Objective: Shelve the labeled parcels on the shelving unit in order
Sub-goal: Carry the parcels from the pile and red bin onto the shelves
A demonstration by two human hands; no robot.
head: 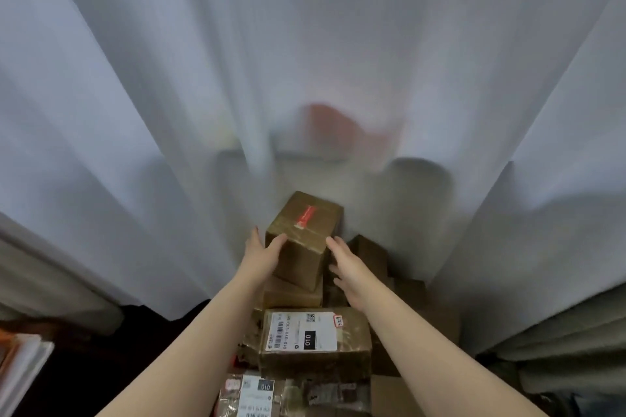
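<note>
**A:** What are the hands doing?

**B:** The left hand (262,257) clasps the left side of a taped box (305,237). The right hand (349,272) is spread and released at the box's right edge. The box tops the far end of the parcel pile (291,294).

**A:** Any risk?

**B:** Gripped on one side only, it could tip onto the labeled parcel (315,338) below.

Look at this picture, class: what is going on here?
A person reaches both hands to a brown box with red tape, topmost on a pile of parcels before a white curtain. The left hand clasps its left corner; the right hand lies open against its right side. A parcel labelled 010 sits nearer. No shelving shows.
</note>
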